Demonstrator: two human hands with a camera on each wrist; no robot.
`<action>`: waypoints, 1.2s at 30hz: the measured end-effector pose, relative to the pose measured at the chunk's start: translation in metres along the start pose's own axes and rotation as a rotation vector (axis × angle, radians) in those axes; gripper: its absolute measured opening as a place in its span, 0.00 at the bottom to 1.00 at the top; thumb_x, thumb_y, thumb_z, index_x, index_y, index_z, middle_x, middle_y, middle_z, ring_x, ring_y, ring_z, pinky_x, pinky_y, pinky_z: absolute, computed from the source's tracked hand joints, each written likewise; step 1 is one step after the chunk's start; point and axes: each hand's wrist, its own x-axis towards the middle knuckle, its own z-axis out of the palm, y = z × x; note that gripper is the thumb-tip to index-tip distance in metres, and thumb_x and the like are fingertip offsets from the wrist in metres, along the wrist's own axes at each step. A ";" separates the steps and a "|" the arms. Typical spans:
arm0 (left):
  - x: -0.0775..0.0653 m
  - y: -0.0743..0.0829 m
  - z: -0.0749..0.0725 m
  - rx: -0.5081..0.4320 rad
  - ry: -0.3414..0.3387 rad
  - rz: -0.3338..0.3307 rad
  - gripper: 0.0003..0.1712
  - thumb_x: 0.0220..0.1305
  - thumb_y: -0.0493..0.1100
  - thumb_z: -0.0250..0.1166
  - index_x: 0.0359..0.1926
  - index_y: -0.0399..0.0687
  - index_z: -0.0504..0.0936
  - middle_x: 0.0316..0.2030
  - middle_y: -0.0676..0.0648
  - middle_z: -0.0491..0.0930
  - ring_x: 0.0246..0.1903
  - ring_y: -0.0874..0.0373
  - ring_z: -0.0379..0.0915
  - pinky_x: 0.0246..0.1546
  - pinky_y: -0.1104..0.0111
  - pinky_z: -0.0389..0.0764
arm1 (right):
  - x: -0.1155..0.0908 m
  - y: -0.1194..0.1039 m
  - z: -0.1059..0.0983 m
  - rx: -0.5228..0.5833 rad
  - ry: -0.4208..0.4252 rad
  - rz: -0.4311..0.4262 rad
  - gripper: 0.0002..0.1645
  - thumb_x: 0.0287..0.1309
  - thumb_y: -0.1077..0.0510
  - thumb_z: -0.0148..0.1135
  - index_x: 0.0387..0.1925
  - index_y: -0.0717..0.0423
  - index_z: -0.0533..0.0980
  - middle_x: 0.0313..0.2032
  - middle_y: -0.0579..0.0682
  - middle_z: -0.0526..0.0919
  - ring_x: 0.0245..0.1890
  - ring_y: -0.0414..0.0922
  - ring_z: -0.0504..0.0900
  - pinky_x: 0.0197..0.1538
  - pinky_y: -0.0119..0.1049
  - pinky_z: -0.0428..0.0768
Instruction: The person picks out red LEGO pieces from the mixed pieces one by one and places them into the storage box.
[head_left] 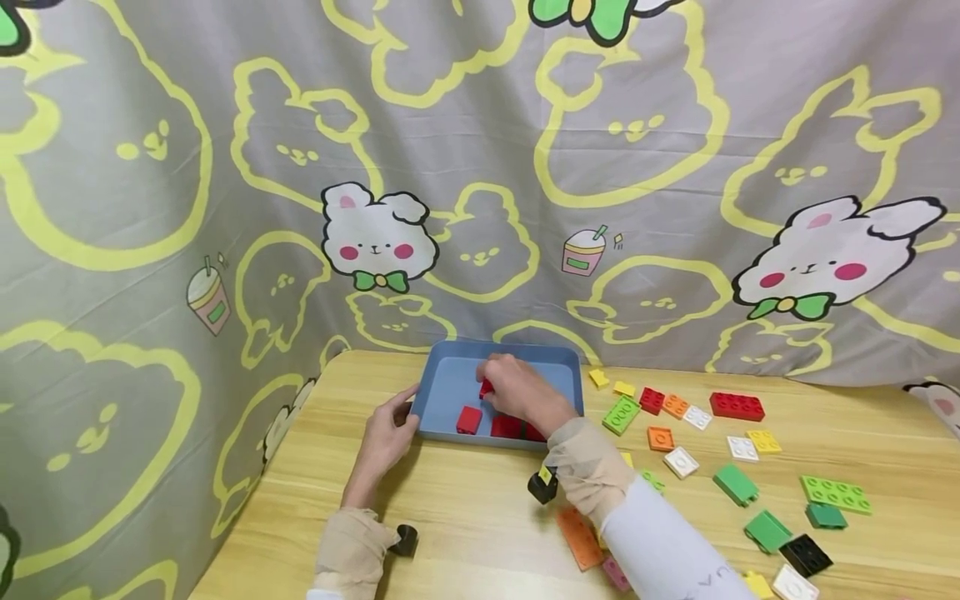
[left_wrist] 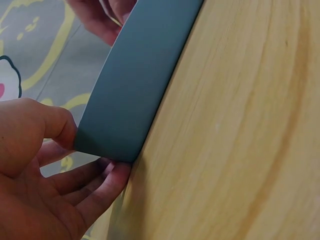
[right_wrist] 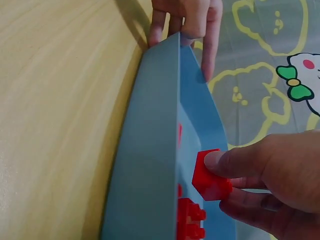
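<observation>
My right hand [head_left: 517,387] is over the blue tray [head_left: 444,385] and pinches a red toy brick [right_wrist: 207,177] between thumb and fingers, seen best in the right wrist view. A second red brick [head_left: 469,419] lies in the tray near its front wall. Further red bricks [head_left: 513,427] sit at the front right inside, partly hidden by my right forearm. My left hand [head_left: 387,435] grips the tray's front left corner; in the left wrist view the thumb is at the rim and fingertips touch the outer wall low down.
Loose bricks spread over the wooden table [head_left: 465,517] on the right, among them a red brick [head_left: 737,406], a light green brick [head_left: 836,493] and a black brick [head_left: 806,554]. An orange brick [head_left: 579,537] lies beside my right forearm. A patterned curtain [head_left: 465,150] hangs behind the tray.
</observation>
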 end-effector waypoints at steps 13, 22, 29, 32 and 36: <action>0.000 0.002 0.001 -0.003 0.003 -0.002 0.29 0.66 0.28 0.56 0.68 0.39 0.77 0.50 0.33 0.84 0.47 0.46 0.82 0.41 0.67 0.78 | 0.009 -0.002 0.009 -0.020 -0.026 0.017 0.06 0.57 0.69 0.71 0.38 0.62 0.86 0.33 0.52 0.84 0.35 0.47 0.80 0.40 0.39 0.80; -0.002 0.001 0.002 -0.004 0.007 0.016 0.30 0.65 0.28 0.56 0.68 0.38 0.76 0.49 0.32 0.85 0.47 0.45 0.82 0.42 0.66 0.79 | 0.012 -0.003 0.016 0.000 -0.060 0.034 0.08 0.56 0.70 0.71 0.39 0.62 0.86 0.36 0.54 0.86 0.37 0.48 0.82 0.44 0.39 0.82; -0.001 0.000 0.003 -0.007 0.004 0.017 0.30 0.65 0.28 0.56 0.68 0.38 0.76 0.49 0.32 0.85 0.48 0.45 0.82 0.40 0.67 0.78 | 0.004 0.000 0.006 0.078 -0.046 0.059 0.14 0.61 0.66 0.69 0.49 0.65 0.84 0.45 0.59 0.87 0.43 0.51 0.84 0.49 0.43 0.83; 0.000 0.000 0.003 -0.003 -0.002 0.007 0.30 0.65 0.29 0.56 0.69 0.39 0.76 0.50 0.33 0.84 0.48 0.46 0.82 0.42 0.66 0.78 | -0.003 0.001 -0.004 0.087 -0.024 0.075 0.15 0.63 0.65 0.68 0.51 0.65 0.84 0.48 0.59 0.85 0.47 0.52 0.84 0.51 0.44 0.82; 0.000 0.000 0.001 0.002 0.004 -0.011 0.30 0.65 0.29 0.56 0.69 0.40 0.76 0.51 0.33 0.84 0.49 0.46 0.81 0.45 0.63 0.78 | -0.017 0.005 -0.020 0.096 0.009 0.083 0.16 0.64 0.63 0.68 0.52 0.63 0.83 0.50 0.59 0.84 0.49 0.54 0.83 0.51 0.46 0.82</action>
